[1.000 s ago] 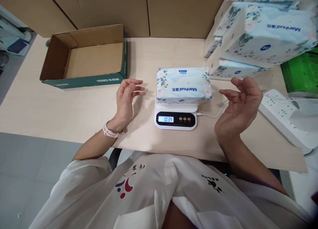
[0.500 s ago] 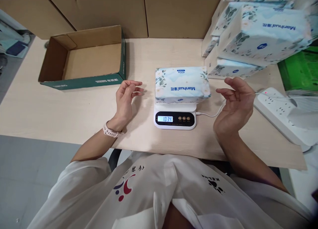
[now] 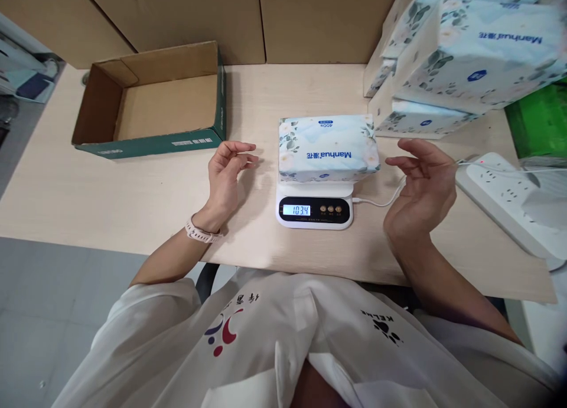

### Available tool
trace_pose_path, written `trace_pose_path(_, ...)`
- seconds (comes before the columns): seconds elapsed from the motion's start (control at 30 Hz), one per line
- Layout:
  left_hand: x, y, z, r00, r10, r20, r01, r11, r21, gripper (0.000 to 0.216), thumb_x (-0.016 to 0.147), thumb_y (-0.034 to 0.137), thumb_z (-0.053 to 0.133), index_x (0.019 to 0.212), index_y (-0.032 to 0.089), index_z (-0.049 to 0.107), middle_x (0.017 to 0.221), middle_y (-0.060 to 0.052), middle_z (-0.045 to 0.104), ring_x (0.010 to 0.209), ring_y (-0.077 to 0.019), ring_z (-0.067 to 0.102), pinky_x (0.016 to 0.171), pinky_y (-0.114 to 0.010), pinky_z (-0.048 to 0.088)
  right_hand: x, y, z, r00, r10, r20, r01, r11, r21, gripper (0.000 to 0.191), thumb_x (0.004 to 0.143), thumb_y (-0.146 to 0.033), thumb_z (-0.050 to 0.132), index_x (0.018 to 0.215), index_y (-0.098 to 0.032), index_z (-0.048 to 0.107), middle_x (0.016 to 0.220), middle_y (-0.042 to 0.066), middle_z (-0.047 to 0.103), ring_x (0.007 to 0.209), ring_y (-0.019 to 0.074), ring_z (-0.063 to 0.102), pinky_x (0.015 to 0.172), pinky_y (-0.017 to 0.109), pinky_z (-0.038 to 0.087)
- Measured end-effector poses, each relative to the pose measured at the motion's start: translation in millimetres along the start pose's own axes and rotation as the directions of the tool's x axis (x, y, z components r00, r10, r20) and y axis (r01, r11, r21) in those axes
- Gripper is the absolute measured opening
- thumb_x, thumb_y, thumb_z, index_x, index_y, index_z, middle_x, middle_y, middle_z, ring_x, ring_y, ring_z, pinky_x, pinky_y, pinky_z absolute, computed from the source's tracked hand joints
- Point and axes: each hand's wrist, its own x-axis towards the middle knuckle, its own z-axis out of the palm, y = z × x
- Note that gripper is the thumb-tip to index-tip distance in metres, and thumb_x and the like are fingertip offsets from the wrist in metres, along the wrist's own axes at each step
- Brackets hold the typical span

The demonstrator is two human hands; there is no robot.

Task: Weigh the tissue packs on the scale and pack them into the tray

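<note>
On the pale wooden table [image 3: 133, 201], the left hand [image 3: 227, 175] and right hand [image 3: 420, 186], both empty with fingers loosely spread, flank a white digital scale [image 3: 315, 207] bearing a soft rectangular tissue pack [image 3: 328, 148], pale blue with printed leaves and blue lettering.

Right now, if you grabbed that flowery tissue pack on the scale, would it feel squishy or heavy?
Probably squishy: the tissue pack has a soft plastic wrapper with rounded, puffy edges, so it should dent when squeezed. Likely light for its size, since the scale display reads only 103.4. The shiny wrapper might be a little slippery.
</note>
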Motion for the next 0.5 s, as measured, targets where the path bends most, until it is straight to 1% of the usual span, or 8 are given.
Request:
trace_pose_path(0.23,-1.3,2.9,2.2,1.000,-0.013,-0.009,0.013,1.000,0.028,0.013,0.074,0.012,0.069,0.082,0.022,0.071,0.099,-0.003,0.079,0.077,-0.0120,0.073,0.074,-0.024,0.060,-2.8,-0.3,-1.0,0.999,-0.027,0.030,0.028,0.999,-0.031,0.047,0.107,-0.056,0.046,0.116,-0.025,0.080,0.118,0.003,0.081,0.092,0.0187,0.075,0.096,0.047,0.058)
trace_pose_path(0.4,-1.8,3.7,2.8,1.000,-0.027,-0.012,0.028,0.997,0.072,0.010,0.079,0.014,0.068,0.084,0.023,0.068,0.103,-0.004,0.078,0.080,-0.0134,0.073,0.078,-0.027,0.060,-3.5,-0.8,-1.2,0.997,-0.054,0.062,0.057,0.998,-0.039,0.047,0.108,-0.055,0.047,0.117,-0.025,0.081,0.116,0.005,0.080,0.105,0.0220,0.077,0.090,0.045,0.060)
trace_pose_path(0.5,-1.9,3.5,2.5,1.000,-0.027,-0.007,0.027,0.997,0.068,0.009,0.080,0.014,0.069,0.084,0.022,0.068,0.103,-0.005,0.078,0.079,-0.0137,0.072,0.078,-0.028,0.060,-4.0,-2.0,-0.2,0.995,-0.055,0.078,0.056,0.998,-0.009,0.045,0.109,-0.052,0.047,0.118,-0.024,0.082,0.114,0.005,0.081,0.107,0.0214,0.077,0.089,0.043,0.059)
